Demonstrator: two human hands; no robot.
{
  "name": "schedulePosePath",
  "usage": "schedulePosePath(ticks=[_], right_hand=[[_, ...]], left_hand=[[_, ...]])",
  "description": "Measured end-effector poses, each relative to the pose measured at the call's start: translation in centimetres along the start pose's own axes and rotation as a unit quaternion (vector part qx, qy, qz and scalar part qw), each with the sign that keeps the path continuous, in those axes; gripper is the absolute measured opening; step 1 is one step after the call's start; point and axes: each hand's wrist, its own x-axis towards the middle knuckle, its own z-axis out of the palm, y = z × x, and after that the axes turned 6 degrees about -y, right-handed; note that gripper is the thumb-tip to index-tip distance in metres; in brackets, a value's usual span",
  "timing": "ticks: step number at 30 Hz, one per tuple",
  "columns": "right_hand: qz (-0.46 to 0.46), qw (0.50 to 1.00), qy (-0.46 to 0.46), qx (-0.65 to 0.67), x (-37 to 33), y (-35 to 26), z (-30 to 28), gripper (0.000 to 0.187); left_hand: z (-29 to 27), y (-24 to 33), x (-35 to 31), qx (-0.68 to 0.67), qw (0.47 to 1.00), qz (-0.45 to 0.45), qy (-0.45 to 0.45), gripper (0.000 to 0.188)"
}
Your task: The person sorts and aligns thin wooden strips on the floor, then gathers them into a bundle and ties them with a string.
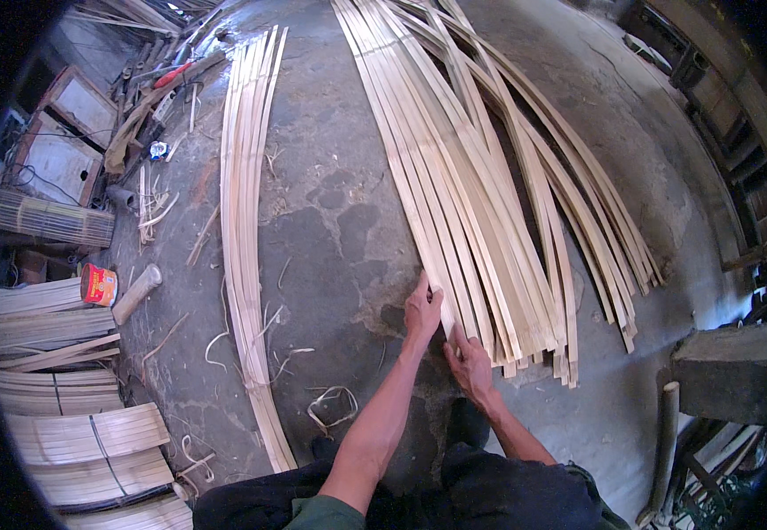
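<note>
Long pale strips, apparently split bamboo, lie side by side in a wide spread (480, 203) on the floor in front of me. My left hand (423, 309) is closed on the leftmost bamboo strip (426, 243), a little above its near end. Just below and to the right, my right hand (471, 360) grips the same strip close to its end, thumb and fingers near its edges. Part of the strip is hidden by my fingers. Other strips (578, 212) cross and fan out to the right of the spread.
A narrower row of strips (240, 221) lies to the left, with thin shavings (335, 406) near it. Tied strip bundles (92, 433), a red tub (99, 284) and a short wooden piece (138, 294) line the left side. A concrete ledge (741, 367) stands at right.
</note>
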Motion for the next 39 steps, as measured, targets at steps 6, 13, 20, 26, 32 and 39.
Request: schedulePosePath(ticks=[6, 13, 20, 26, 32, 39], right_hand=[[0.036, 0.998, -0.045, -0.017, 0.1, -0.6, -0.6, 0.055], [-0.007, 0.998, 0.021, 0.05, -0.1, -0.2, 0.0, 0.051], [-0.005, 0.998, 0.018, 0.066, -0.5, -0.9, -1.0, 0.051], [-0.007, 0.998, 0.025, 0.058, -0.8, -0.4, -1.3, 0.051], [0.003, 0.998, 0.003, 0.059, -0.7, -1.2, -1.2, 0.05], [0.023, 0.998, -0.058, -0.02, -0.4, -1.4, -1.0, 0.048]], left_hand=[[-1.2, -0.1, 0.2, -0.028, 0.999, 0.029, -0.031, 0.063], [-1.6, 0.0, -0.5, -0.124, 0.991, 0.011, -0.051, 0.066], [-0.9, -2.1, 0.0, -0.118, 0.991, 0.055, -0.036, 0.066], [-0.5, -2.3, 0.3, -0.119, 0.989, 0.062, -0.053, 0.067], [-0.5, -2.3, 0.2, -0.087, 0.994, 0.058, -0.031, 0.064], [-0.4, -1.7, 0.3, -0.024, 0.998, 0.047, -0.016, 0.06]])
